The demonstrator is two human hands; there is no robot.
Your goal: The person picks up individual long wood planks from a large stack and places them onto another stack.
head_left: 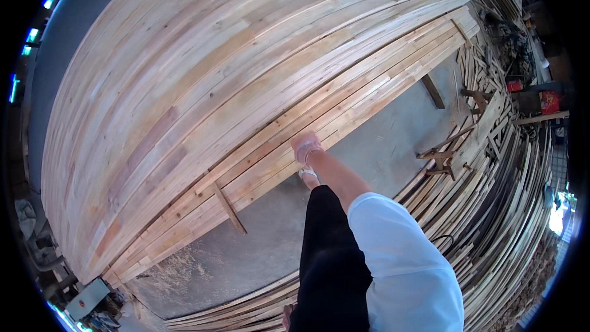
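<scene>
My right hand (305, 144) reaches out from a white sleeve onto the near edge of a row of long pale wooden planks (344, 114). It looks pinkish and wrapped, perhaps in a glove, with a pale band at the wrist. Blur hides its fingers, so whether it grips a plank or only touches one is unclear. Down at the lower edge, a small part of my left hand (287, 316) shows beside my black trouser leg. Its fingers are mostly hidden. A wooden crosspiece (228, 209) juts out from under the near planks.
Beyond the near row lies a broad layer of joined planks (184, 86). Long thin strips (491, 233) are heaped at the right, near a small wooden stand (441, 160). Sawdust (181, 273) covers part of the grey floor (270, 227). My sandalled foot (309, 178) is close to the planks.
</scene>
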